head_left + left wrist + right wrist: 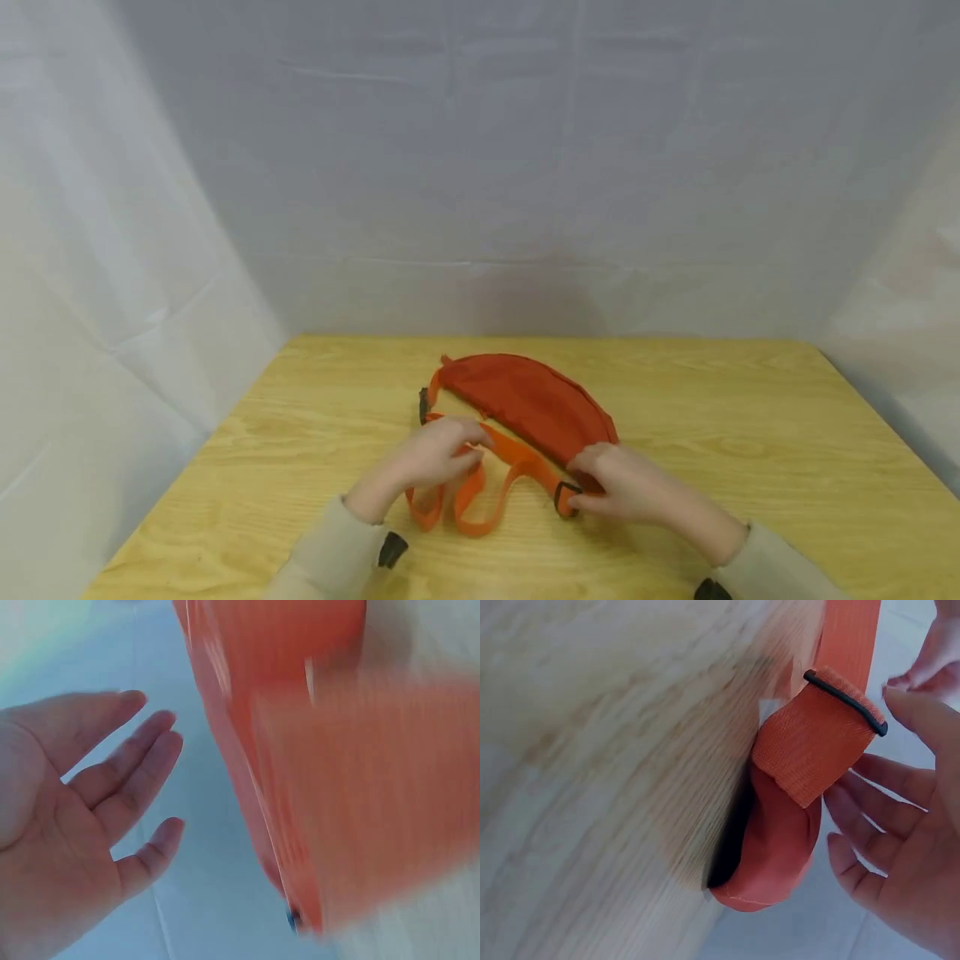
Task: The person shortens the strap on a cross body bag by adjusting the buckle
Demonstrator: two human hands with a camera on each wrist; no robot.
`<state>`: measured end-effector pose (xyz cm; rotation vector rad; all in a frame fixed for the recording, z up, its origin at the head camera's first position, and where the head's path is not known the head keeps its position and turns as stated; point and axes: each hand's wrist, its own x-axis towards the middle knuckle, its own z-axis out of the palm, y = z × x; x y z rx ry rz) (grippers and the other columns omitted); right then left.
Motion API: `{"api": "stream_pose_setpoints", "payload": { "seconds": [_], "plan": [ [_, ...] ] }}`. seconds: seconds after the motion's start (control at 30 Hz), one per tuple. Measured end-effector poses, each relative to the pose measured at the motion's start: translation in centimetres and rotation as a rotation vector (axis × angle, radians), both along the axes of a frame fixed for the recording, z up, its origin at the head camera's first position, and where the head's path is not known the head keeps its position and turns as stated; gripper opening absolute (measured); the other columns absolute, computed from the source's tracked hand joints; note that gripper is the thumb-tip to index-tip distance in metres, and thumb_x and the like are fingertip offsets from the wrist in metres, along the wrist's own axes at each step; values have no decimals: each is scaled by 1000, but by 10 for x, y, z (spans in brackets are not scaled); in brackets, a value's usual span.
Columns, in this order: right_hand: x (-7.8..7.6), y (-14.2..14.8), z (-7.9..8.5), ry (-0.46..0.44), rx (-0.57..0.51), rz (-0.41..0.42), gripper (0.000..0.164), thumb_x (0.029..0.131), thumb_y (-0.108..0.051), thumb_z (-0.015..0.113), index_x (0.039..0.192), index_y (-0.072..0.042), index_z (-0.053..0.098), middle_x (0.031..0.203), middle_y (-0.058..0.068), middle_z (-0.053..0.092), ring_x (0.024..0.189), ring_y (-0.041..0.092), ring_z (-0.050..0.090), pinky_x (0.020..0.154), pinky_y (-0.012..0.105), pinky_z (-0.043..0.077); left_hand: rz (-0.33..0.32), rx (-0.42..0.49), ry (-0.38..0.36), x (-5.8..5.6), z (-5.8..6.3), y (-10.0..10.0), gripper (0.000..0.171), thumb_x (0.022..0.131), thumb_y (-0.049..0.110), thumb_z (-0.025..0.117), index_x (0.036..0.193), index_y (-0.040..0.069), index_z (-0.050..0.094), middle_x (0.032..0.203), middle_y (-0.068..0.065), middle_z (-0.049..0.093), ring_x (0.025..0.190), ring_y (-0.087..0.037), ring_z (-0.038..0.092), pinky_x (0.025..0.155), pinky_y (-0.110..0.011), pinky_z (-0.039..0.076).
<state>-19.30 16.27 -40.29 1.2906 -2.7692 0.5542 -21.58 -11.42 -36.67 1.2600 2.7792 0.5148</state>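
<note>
A red waist pack point(525, 396) lies on the wooden table, its curved edge away from me. Its orange strap point(480, 527) loops along the near side, with a black buckle point(423, 406) at the left end. My left hand point(438, 450) hovers above the strap; in the left wrist view its fingers point(154, 769) are spread and apart from the webbing. At the pack's right end is my right hand point(618, 483). The right wrist view shows its thumb beside the black slider point(845, 703), loosely bent fingers point(881, 814) reaching behind the strap, with no clear grip.
The light wooden table point(750, 417) extends around the pack. White sheeting point(525, 167) hangs behind it and along both sides. Small black pieces point(392, 550) sit at both cuffs.
</note>
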Motion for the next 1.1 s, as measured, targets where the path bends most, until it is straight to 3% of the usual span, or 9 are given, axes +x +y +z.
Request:
{"api": "stream_pose_setpoints", "payload": {
  "seconds": [0.1, 0.2, 0.33, 0.47, 0.67, 0.87, 1.1],
  "plan": [
    [2, -2, 0, 34, 37, -29, 41, 81, -44, 59, 98, -7, 64, 87, -1, 59, 78, 10, 54, 66, 29, 45, 54, 18, 115, -15, 2, -17, 21, 83, -1, 51, 101, 0, 63, 99, -9, 61, 93, -24, 56, 79, -36, 43],
    [4, -3, -1, 51, 52, -42, 44, 81, -47, 57, 99, -7, 63, 87, -1, 58, 77, 10, 53, 65, 29, 45, 128, -27, 198, -28, 0, -32, 28, 76, -9, 50, 99, -1, 62, 100, -11, 60, 95, -27, 55, 78, -38, 43],
    [5, -3, -3, 81, 34, -37, 45, 81, -47, 57, 97, -6, 63, 85, -1, 58, 76, 11, 53, 63, 29, 44, 213, -135, 194, -38, -5, -44, 34, 75, -12, 48, 102, 1, 63, 108, -13, 58, 103, -29, 52, 83, -46, 40],
    [3, -2, -3, 57, 49, -47, 43, 81, -46, 58, 97, -7, 63, 85, -2, 57, 76, 10, 52, 63, 28, 44, 254, -206, 156, -43, -10, -47, 34, 77, -8, 51, 104, 7, 65, 109, -9, 58, 103, -29, 51, 81, -54, 37],
    [-3, -1, -3, -15, 59, -58, 35, 81, -44, 59, 93, -11, 63, 81, -6, 55, 72, 7, 49, 61, 27, 42, 243, -236, 211, -47, -19, -49, 28, 73, -8, 58, 89, 13, 68, 93, -2, 63, 89, -23, 56, 72, -49, 42],
    [-8, 3, -6, 26, 44, -58, 21, 79, -33, 64, 84, -13, 63, 74, -7, 52, 64, 5, 47, 56, 24, 40, 203, -231, 274, -48, -20, -47, 25, 70, -7, 62, 82, 14, 68, 87, -1, 63, 83, -23, 55, 67, -45, 43],
    [-17, 13, -8, 44, 42, -86, 14, 78, -26, 67, 82, -14, 62, 74, -9, 51, 65, 5, 46, 56, 24, 39, 196, -241, 284, -47, -20, -46, 24, 69, -7, 64, 82, 14, 68, 85, 0, 62, 85, -25, 54, 68, -46, 43]
  ]
}}
